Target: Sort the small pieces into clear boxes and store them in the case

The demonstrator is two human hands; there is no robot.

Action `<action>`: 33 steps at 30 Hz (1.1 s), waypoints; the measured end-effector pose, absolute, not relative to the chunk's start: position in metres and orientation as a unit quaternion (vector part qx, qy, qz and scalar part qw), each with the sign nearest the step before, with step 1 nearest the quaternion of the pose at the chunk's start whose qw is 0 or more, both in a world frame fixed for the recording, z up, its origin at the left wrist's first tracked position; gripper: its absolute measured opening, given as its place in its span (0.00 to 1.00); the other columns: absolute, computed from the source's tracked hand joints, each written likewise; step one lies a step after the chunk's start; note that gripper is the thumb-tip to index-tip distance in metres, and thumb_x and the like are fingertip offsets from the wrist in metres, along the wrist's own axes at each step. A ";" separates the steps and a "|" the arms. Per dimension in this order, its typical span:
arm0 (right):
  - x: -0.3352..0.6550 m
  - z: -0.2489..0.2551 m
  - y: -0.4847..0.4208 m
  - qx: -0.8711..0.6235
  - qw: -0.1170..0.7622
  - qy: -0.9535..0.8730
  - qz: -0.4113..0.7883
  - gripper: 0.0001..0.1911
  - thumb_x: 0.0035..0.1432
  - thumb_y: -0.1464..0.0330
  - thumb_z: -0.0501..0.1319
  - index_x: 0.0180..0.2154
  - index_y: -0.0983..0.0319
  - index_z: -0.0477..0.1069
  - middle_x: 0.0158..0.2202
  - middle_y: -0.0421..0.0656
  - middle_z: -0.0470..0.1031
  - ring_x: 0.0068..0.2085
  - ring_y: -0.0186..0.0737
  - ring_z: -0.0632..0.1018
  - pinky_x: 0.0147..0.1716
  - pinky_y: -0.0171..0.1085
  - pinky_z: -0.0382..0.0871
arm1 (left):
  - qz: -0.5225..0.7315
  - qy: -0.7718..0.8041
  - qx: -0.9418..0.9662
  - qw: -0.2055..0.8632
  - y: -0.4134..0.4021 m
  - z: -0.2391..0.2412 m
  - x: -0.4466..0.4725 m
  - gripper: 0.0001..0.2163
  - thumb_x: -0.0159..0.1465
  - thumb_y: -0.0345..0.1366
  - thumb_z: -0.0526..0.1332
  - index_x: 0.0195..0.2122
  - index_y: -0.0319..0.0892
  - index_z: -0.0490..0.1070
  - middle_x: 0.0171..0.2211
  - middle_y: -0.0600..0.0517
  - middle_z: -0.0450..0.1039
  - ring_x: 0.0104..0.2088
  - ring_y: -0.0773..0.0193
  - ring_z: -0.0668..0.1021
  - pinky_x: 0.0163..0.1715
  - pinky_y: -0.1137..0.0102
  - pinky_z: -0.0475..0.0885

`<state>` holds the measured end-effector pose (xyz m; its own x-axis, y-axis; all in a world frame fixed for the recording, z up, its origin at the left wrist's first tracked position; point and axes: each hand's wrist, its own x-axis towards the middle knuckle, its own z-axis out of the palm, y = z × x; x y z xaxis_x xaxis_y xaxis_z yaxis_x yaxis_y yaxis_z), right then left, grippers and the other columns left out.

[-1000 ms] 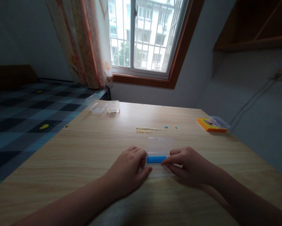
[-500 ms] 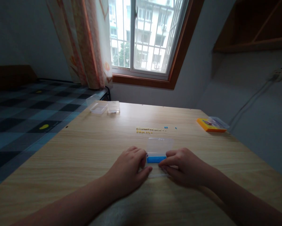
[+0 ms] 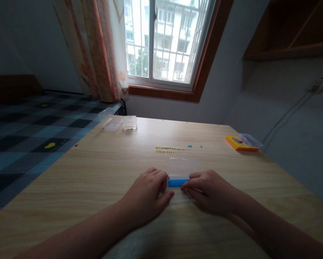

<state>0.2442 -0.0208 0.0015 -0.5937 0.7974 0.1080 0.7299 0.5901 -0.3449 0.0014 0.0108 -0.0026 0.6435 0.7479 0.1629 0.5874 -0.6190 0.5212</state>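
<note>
A clear plastic box (image 3: 181, 199) lies on the table in front of me, its transparent lid (image 3: 183, 166) raised on the far side. Thin blue sticks (image 3: 174, 183) lie side by side along the box's hinge side. My left hand (image 3: 154, 189) is curled around the box's left end, thumb along the near side. At the other end, my right hand (image 3: 204, 189) has its fingers pinched together against the right part of the blue sticks. Those fingers cover the sticks' right ends and the box's right wall.
Beyond the box are rows of tiny yellow pieces (image 3: 164, 148) and a few small blue pieces (image 3: 189, 146). An open clear box (image 3: 112, 124) and a clear tray (image 3: 130, 123) stand at the far left. A yellow-orange box (image 3: 241, 144) sits near the right edge.
My right hand has shifted very slightly left over the blue sticks. My left hand and the box look unmoved.
</note>
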 end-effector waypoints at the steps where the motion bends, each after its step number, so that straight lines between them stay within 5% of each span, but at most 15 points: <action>1: 0.244 0.002 -0.021 -0.433 0.126 -0.883 0.134 0.11 0.65 0.70 0.57 0.38 0.57 0.79 0.33 0.39 0.77 0.32 0.31 0.74 0.32 0.31 0.59 | 0.185 0.379 0.881 0.216 0.011 -0.003 0.001 0.09 0.61 0.35 0.63 0.28 0.44 0.63 0.32 0.52 0.70 0.39 0.56 0.71 0.38 0.64 0.64; 8: 0.242 0.000 -0.022 -0.423 0.155 -0.883 0.132 0.10 0.64 0.71 0.59 0.37 0.57 0.79 0.32 0.38 0.77 0.30 0.30 0.74 0.30 0.31 0.59 | 0.181 0.381 0.881 0.216 0.009 0.000 0.001 0.08 0.61 0.35 0.63 0.28 0.44 0.63 0.32 0.51 0.70 0.39 0.55 0.71 0.38 0.64 0.64; 14: 0.271 0.001 -0.009 -0.398 0.396 -0.824 0.077 0.11 0.65 0.69 0.58 0.37 0.62 0.80 0.24 0.39 0.73 0.23 0.30 0.69 0.25 0.31 0.59 | 0.182 0.375 0.883 0.214 0.010 -0.001 0.001 0.08 0.61 0.36 0.62 0.28 0.44 0.63 0.32 0.51 0.70 0.39 0.56 0.71 0.39 0.64 0.65; 18: 0.303 -0.012 0.013 -0.520 0.495 -0.697 0.009 0.13 0.65 0.64 0.58 0.37 0.62 0.80 0.30 0.43 0.78 0.27 0.35 0.72 0.25 0.33 0.63 | 0.179 0.376 0.884 0.214 0.010 -0.001 0.001 0.08 0.61 0.35 0.62 0.28 0.44 0.62 0.32 0.51 0.70 0.38 0.55 0.71 0.39 0.64 0.66; 24: 0.318 -0.040 0.043 -0.580 0.457 -0.672 -0.047 0.16 0.64 0.62 0.56 0.41 0.62 0.80 0.37 0.47 0.78 0.39 0.44 0.76 0.43 0.44 0.72 | 0.180 0.380 0.882 0.213 0.009 0.000 0.002 0.08 0.62 0.35 0.61 0.28 0.44 0.62 0.32 0.51 0.70 0.38 0.56 0.71 0.38 0.64 0.65; 28: 0.315 -0.049 0.054 -0.597 0.424 -0.676 -0.085 0.19 0.61 0.64 0.58 0.49 0.61 0.79 0.50 0.52 0.74 0.54 0.53 0.72 0.58 0.55 0.63 | 0.182 0.380 0.881 0.215 0.009 -0.001 0.001 0.08 0.62 0.35 0.62 0.28 0.44 0.62 0.32 0.51 0.70 0.38 0.56 0.71 0.38 0.64 0.65; 33: 0.313 -0.057 0.066 -0.619 0.334 -0.702 -0.109 0.20 0.61 0.66 0.57 0.52 0.57 0.78 0.63 0.50 0.65 0.67 0.59 0.59 0.65 0.62 0.50 | 0.182 0.382 0.882 0.210 0.010 0.000 0.003 0.08 0.61 0.34 0.62 0.28 0.44 0.62 0.32 0.51 0.71 0.38 0.56 0.71 0.37 0.64 0.65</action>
<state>0.3129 0.0661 -0.0572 -0.0104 0.7966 0.6044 0.9420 0.2105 -0.2613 0.0026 0.0101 -0.0001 0.6423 0.7495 0.1601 0.5969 -0.6203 0.5090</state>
